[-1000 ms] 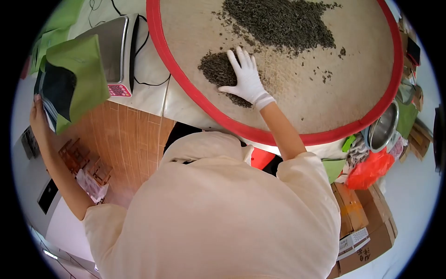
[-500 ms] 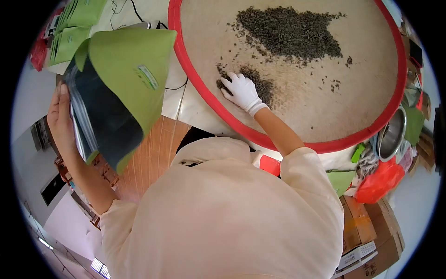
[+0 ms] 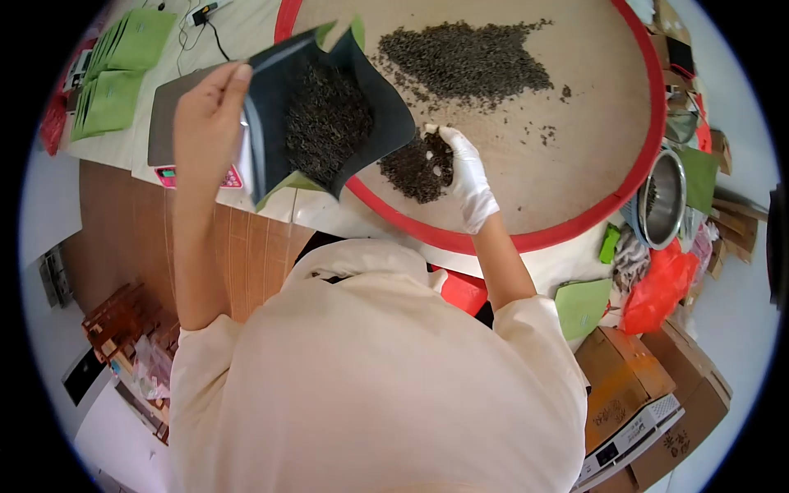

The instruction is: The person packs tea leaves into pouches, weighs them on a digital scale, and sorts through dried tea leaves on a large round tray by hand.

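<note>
My bare left hand (image 3: pixel 210 111) grips the edge of a green pouch (image 3: pixel 271 76). The pouch is tilted with its mouth spread wide, showing a dark lining and dark dried tea leaves (image 3: pixel 329 123) inside. Its far side overlaps the red rim of a large round tray (image 3: pixel 526 185). On the tray, my right hand (image 3: pixel 468 177), in a white glove, is curled around loose tea leaves (image 3: pixel 415 172) close to the pouch's mouth. White fingertips show through the leaves. A larger heap of tea leaves (image 3: pixel 468 66) lies farther back on the tray.
Behind my left arm stands a scale (image 3: pixel 168 127) with a pink-edged panel. Stacked green pouches (image 3: pixel 115 99) lie at the far left, near a power strip (image 3: pixel 205 10). At the right are a metal bowl (image 3: pixel 664 197), a red plastic bag (image 3: pixel 657 287) and cardboard boxes (image 3: pixel 620 382).
My left hand has brought the pouch up and right, turning its mouth toward the tray so the leaves inside show. My right hand has turned from palm-down on the small pile to cupping leaves.
</note>
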